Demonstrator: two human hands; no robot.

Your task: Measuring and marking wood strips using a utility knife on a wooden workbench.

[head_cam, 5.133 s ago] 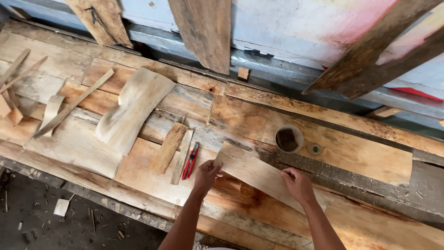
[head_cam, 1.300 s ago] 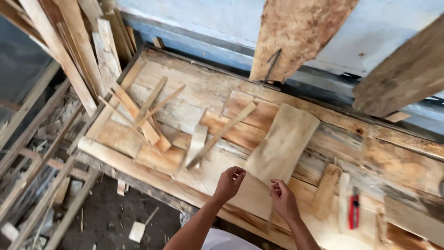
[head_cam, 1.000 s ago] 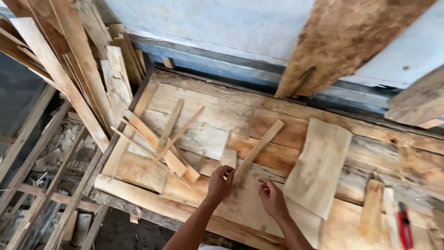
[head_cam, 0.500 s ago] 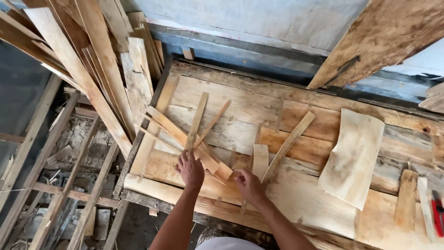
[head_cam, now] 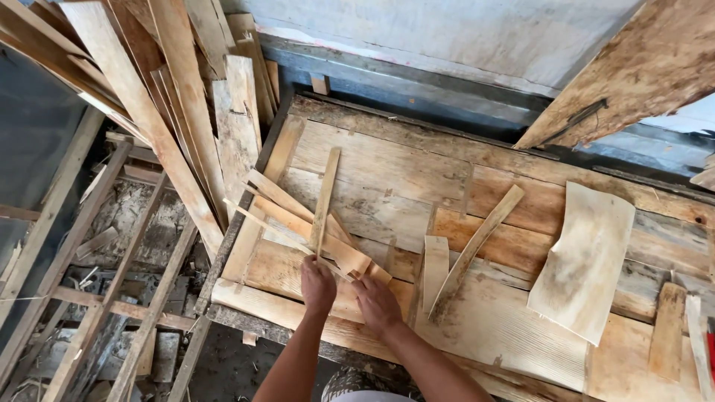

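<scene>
This is a rough woodworking shop. A counter [head_cam: 387, 160] of worn, patched boards carries offcuts: thin strips [head_cam: 325, 197], a slat [head_cam: 477, 246] and a curved slab [head_cam: 585, 260]. Long planks [head_cam: 160, 126] lean in a stack at its left end. Below, the floor [head_cam: 134, 223] is littered with scrap and dust among bare timber framing. A stained wall [head_cam: 462, 37] stands behind.

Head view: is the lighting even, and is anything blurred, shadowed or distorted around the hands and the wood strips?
Head view: soft daylight, even across the pale plank workbench; no glare. The left hand and right hand on the crossed thin wooden strips look sharp. The dark gap with wooden slats at left lies in shadow; the leaning planks splay at the edge, wide-angle distortion.
</scene>
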